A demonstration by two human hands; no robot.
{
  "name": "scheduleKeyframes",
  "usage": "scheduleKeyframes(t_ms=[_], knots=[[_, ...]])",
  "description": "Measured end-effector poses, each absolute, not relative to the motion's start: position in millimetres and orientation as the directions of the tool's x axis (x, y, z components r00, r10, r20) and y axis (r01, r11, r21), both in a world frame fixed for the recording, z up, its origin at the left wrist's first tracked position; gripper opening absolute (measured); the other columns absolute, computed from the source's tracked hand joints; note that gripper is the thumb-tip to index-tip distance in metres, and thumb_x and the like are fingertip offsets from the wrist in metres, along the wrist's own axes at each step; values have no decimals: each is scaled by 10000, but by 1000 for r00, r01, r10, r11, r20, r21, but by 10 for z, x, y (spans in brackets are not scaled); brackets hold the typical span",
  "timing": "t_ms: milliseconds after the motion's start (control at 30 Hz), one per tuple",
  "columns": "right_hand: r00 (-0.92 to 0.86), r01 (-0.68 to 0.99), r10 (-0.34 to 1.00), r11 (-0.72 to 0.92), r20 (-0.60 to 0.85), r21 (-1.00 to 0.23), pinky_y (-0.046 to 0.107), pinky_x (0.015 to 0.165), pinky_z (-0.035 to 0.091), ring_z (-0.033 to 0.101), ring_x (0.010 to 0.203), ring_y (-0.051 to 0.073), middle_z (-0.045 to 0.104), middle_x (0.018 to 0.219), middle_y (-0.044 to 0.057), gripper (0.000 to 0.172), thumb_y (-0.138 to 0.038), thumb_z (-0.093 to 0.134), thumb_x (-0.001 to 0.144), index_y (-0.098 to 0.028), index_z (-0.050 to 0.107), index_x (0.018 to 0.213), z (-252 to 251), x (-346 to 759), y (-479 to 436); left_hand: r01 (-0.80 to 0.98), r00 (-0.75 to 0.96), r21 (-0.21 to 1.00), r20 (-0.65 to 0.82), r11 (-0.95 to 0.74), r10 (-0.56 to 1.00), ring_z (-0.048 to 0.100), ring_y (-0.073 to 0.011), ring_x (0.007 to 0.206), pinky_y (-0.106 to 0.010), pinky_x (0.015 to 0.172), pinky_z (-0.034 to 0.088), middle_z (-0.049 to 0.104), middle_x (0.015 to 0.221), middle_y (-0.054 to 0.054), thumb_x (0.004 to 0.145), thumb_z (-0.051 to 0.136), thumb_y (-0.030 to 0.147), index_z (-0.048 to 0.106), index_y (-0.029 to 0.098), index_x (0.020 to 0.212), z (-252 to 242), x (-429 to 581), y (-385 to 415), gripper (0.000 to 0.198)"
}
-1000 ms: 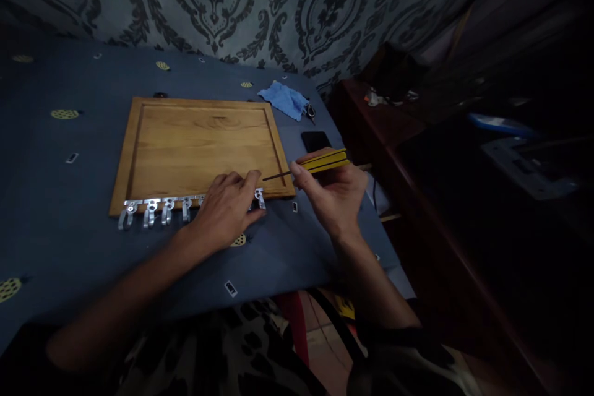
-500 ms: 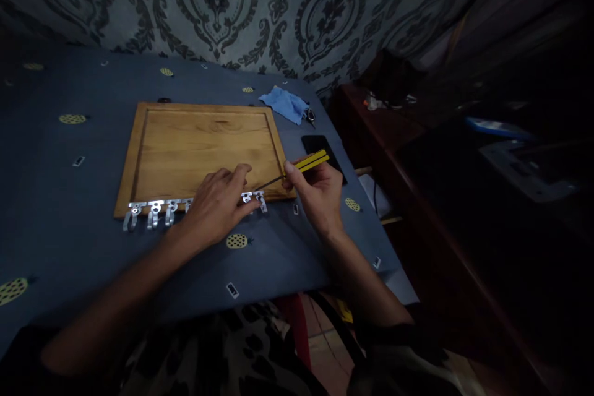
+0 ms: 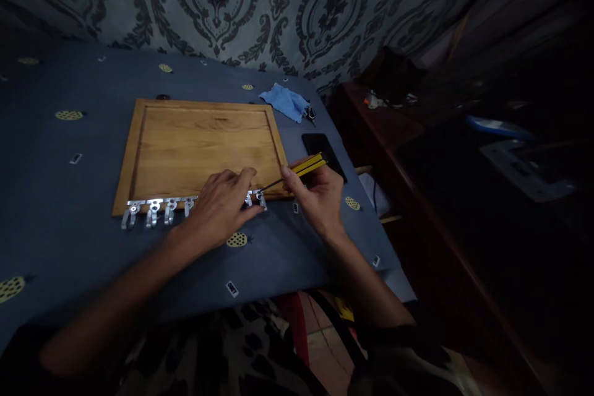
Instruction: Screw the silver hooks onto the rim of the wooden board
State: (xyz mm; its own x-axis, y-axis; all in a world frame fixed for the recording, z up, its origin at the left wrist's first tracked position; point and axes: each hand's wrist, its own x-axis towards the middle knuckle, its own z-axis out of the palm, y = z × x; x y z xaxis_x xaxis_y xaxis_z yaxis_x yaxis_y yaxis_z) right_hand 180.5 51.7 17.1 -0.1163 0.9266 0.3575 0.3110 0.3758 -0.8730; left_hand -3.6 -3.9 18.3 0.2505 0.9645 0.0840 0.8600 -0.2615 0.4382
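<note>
A framed wooden board [image 3: 204, 148] lies on the table. Along its near edge runs a silver metal hook rail [image 3: 154, 205] with several hooks pointing toward me. My left hand [image 3: 220, 207] rests over the middle of the rail and the board's edge, fingers spread, covering some of the hooks. In my right hand [image 3: 320, 192] is a screwdriver [image 3: 310, 164] with a yellow and black handle, gripped between thumb and fingers. Its thin dark shaft slants down to the left, with the tip at the rail's right end. Whether a screw sits under the tip is too small to tell.
A black phone [image 3: 325, 151] lies right of the board, partly behind my right hand. Behind it are a blue cloth [image 3: 284, 102] and a small dark object [image 3: 310, 114]. A dark wooden furniture edge [image 3: 371, 124] stands to the right of the blue patterned tablecloth [image 3: 176, 297].
The screwdriver tip has shifted slightly right along the rail, to its right-end hook. My left thumb has also moved a little, uncovering more of that end.
</note>
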Motion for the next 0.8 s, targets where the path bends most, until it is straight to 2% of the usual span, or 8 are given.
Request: scheduleKeyframes(t_ms=[300, 433, 600, 800], knots=[[-143, 341, 922, 388, 361, -856, 265, 554, 466, 572, 593, 124, 630, 674, -8, 357, -544, 754, 809, -196, 675, 793, 150, 1790, 519, 865, 254, 425, 89, -268, 963, 628, -326, 1138, -469, 957, 483, 717, 1127, -115, 904, 723, 319, 474, 159, 1289, 191, -46, -42, 485], [-205, 399, 878, 478, 433, -782, 271, 567, 454, 559, 579, 123, 617, 650, -9, 324, -485, 752, 838, -192, 656, 739, 175, 1797, 516, 870, 256, 419, 67, -260, 964, 627, -323, 1139, -463, 961, 478, 715, 1133, -119, 908, 716, 316, 474, 151, 1293, 202, -40, -46, 484], [-250, 441, 825, 564, 507, -698, 272, 559, 431, 549, 576, 125, 596, 631, -11, 386, -496, 729, 858, -197, 586, 659, 204, 1790, 518, 873, 252, 413, 76, -260, 965, 630, -326, 1129, -459, 950, 479, 712, 1139, -121, 906, 716, 321, 486, 160, 1269, 202, -33, -49, 459], [-225, 483, 849, 524, 479, -702, 266, 563, 428, 538, 571, 116, 586, 630, -17, 412, -531, 705, 860, -199, 574, 654, 194, 1788, 516, 873, 251, 408, 95, -268, 963, 630, -318, 1126, -448, 940, 484, 710, 1131, -115, 912, 710, 336, 481, 171, 1264, 171, -43, -50, 451]])
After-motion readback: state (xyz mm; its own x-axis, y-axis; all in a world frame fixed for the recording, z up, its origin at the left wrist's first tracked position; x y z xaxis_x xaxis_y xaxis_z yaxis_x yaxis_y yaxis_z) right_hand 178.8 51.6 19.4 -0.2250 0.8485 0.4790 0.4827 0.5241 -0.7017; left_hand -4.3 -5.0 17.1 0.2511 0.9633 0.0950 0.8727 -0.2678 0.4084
